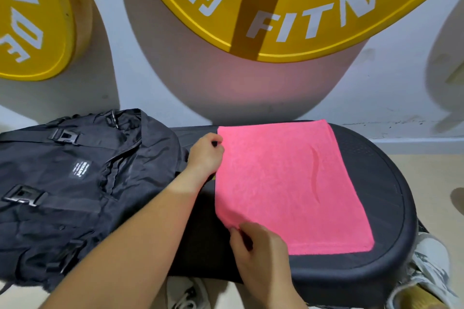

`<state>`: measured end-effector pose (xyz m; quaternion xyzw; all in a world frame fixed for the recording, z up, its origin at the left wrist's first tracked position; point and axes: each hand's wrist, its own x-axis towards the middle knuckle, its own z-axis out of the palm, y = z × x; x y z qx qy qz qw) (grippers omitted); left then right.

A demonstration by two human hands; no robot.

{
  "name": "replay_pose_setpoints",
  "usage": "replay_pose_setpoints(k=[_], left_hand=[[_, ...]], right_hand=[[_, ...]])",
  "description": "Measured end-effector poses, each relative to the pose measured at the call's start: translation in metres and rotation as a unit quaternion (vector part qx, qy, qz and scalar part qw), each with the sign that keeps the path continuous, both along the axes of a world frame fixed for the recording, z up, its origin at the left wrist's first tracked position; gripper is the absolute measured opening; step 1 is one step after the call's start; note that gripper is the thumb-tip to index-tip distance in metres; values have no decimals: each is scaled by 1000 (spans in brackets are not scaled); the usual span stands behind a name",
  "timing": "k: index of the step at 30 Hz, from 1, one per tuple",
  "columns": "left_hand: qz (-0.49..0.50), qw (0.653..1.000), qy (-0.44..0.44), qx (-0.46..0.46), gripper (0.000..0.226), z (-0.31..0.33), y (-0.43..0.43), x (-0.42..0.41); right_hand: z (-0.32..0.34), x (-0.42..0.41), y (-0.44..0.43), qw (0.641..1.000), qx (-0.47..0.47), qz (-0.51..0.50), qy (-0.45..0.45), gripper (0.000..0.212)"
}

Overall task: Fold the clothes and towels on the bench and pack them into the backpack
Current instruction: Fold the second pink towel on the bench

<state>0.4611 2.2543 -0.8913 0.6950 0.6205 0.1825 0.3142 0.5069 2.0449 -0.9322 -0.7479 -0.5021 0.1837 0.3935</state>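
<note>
On the black padded surface (391, 208), a pink towel (288, 188) lay flat just beside a black backpack (75, 183), whose left side was cut off by the frame. The left hand (204, 155) pinched the towel's far-left corner with curled fingers. The right hand (261, 251) gripped its near-left corner, fingertips hard to make out. The left forearm stretched diagonally across the surface, while the right hand stayed close to the body.

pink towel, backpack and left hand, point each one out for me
pink towel (288, 183): head view, middle of its flat top face.
backpack (50, 163): head view, dark fabric of its front panel.
left hand (204, 155): head view, back of the hand, pinching the towel's far left corner.
</note>
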Motion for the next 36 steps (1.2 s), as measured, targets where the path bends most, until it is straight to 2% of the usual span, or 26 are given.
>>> replay_pose_setpoints(k=[5, 9, 13, 15, 17, 19, 21, 22, 25, 28, 31, 33, 36], left_hand=[[54, 996, -73, -5, 18, -12, 25, 12], [57, 988, -136, -41, 25, -19, 34, 15], [57, 992, -99, -54, 44, -14, 42, 7], [64, 996, -49, -34, 51, -11, 45, 0], [38, 999, 30, -21, 59, -5, 42, -5], [-5, 995, 104, -11, 52, 1, 36, -6], [-39, 989, 146, 3, 28, 8, 33, -3], [-51, 986, 157, 12, 23, 11, 32, -1], [-84, 981, 169, 37, 31, 20, 34, 10], [-118, 980, 143, 69, 28, 37, 30, 31], [-147, 978, 119, 93, 14, 53, 18, 58], [-163, 974, 124, 92, 10, 59, 9, 77], [-181, 969, 147, 78, 45, 61, -3, 103]], right_hand=[[4, 8, -6, 995, 4, 43, 95, 20], [5, 10, -7, 991, -5, 33, 129, 20], [4, 7, -4, 989, -38, 30, 139, 16], [5, 0, -2, 977, -48, 23, 207, 14], [9, -8, -1, 962, -48, 16, 269, 21], [10, -13, -4, 963, -30, 15, 267, 30], [13, -15, -8, 974, -12, 35, 226, 37], [17, -14, -10, 978, -8, 48, 205, 38], [29, -6, -10, 985, 2, 56, 163, 36], [38, 4, -11, 990, -6, 40, 139, 30], [46, 13, -20, 975, 15, -41, 220, 24], [52, 21, -28, 953, 21, -83, 290, 10], [59, 42, -39, 931, 28, -108, 348, 13]])
